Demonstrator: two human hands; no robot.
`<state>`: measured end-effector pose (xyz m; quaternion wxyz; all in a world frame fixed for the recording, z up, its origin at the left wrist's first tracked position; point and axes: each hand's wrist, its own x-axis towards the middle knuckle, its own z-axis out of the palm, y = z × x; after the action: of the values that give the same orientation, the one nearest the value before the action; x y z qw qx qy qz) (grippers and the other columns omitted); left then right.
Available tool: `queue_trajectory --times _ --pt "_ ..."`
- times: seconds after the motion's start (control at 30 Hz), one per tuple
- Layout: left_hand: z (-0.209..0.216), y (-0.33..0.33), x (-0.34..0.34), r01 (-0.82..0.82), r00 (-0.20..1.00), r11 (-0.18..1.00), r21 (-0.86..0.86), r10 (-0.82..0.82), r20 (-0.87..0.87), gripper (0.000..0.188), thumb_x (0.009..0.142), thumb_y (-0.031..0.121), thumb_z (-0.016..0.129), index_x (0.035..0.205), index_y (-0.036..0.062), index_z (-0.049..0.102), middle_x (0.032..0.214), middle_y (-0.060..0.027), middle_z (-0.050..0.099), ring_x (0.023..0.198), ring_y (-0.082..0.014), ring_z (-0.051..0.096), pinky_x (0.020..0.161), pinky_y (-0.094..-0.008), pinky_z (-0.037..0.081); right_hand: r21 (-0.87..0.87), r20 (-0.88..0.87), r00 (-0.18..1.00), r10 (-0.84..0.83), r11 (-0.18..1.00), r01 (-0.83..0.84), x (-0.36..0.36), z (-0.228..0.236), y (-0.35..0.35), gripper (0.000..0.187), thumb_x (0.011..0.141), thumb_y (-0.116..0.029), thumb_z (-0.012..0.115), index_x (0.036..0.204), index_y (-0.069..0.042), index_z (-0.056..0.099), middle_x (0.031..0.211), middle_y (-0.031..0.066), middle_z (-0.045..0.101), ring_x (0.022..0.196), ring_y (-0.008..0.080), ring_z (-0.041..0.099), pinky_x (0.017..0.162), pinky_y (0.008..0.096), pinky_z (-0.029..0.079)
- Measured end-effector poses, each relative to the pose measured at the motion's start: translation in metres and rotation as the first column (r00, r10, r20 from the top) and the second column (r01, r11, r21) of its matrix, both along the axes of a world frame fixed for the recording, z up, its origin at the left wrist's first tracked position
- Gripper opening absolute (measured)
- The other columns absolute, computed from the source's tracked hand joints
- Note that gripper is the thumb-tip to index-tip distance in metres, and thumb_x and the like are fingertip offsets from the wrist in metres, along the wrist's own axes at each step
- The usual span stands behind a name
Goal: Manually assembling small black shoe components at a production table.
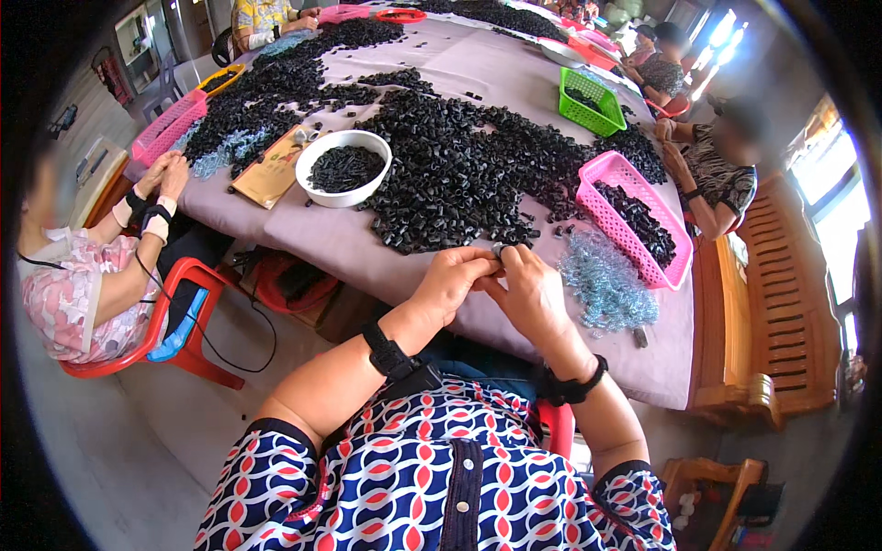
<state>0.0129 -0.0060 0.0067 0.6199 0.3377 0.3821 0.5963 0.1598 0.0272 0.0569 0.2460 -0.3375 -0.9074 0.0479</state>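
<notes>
My left hand (457, 280) and my right hand (530, 292) meet at the table's near edge, fingertips pinched together. Between them is something small and dark, mostly hidden by the fingers, so I cannot tell its kind. Just beyond the hands spreads a large heap of small black plastic pieces (441, 184). Right of my right hand lies a pile of clear bluish small pieces (606, 285), partly tangled in look. Behind that pile a pink perforated basket (678, 268) holds more black parts.
A white bowl (342, 196) of thin black pieces stands left of the heap, beside a tan booklet (266, 170). A green basket (588, 118) sits farther right. Co-workers sit at the left, right and far sides; a red chair (197, 312) stands at left.
</notes>
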Motion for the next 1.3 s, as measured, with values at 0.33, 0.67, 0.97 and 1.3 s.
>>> queue_trajectory --times 0.33,0.67,0.97,1.3 --pt "-0.015 0.008 -0.007 0.170 0.952 0.985 -0.007 -0.166 -0.257 0.022 0.098 0.019 0.056 0.104 0.0015 0.068 0.090 -0.0015 0.068 0.075 -0.0063 0.060 0.067 -0.0205 0.046 0.009 -0.001 0.998 0.055 0.998 -0.055 0.006 -0.021 0.014 0.033 0.077 -0.028 0.075 0.082 -0.004 0.054 0.079 0.0134 0.059 0.073 0.0342 0.063 0.061 0.0430 0.052" --pt "-0.015 0.007 -0.004 0.220 0.911 0.975 -0.009 -0.209 -0.355 0.024 0.099 0.023 0.055 0.095 0.0040 0.070 0.076 0.0035 0.062 0.064 -0.0041 0.050 0.060 -0.0199 0.041 -0.015 0.000 0.998 0.066 0.998 -0.066 0.017 -0.026 0.012 0.034 0.078 -0.033 0.073 0.083 -0.004 0.056 0.080 0.0135 0.060 0.073 0.0337 0.064 0.062 0.0431 0.052" --pt "-0.008 0.014 -0.012 0.255 0.870 0.960 -0.116 -0.280 -0.405 0.026 0.096 0.022 0.056 0.087 0.0012 0.069 0.078 -0.0039 0.067 0.067 -0.0103 0.061 0.063 -0.0226 0.047 -0.033 0.001 0.990 0.138 0.990 -0.138 0.018 -0.022 0.015 0.039 0.078 -0.039 0.073 0.079 -0.002 0.060 0.079 0.0157 0.064 0.069 0.0353 0.065 0.063 0.0434 0.053" --pt "-0.002 0.006 -0.022 0.260 0.921 0.952 -0.162 -0.294 -0.254 0.049 0.098 0.047 0.052 0.099 0.0010 0.070 0.089 -0.0092 0.071 0.081 -0.0148 0.067 0.074 -0.0265 0.052 -0.176 -0.119 0.967 -0.226 0.963 0.204 0.053 0.030 0.069 0.029 0.080 -0.027 0.074 0.092 -0.002 0.064 0.074 0.0145 0.065 0.065 0.0282 0.064 0.061 0.0397 0.051"
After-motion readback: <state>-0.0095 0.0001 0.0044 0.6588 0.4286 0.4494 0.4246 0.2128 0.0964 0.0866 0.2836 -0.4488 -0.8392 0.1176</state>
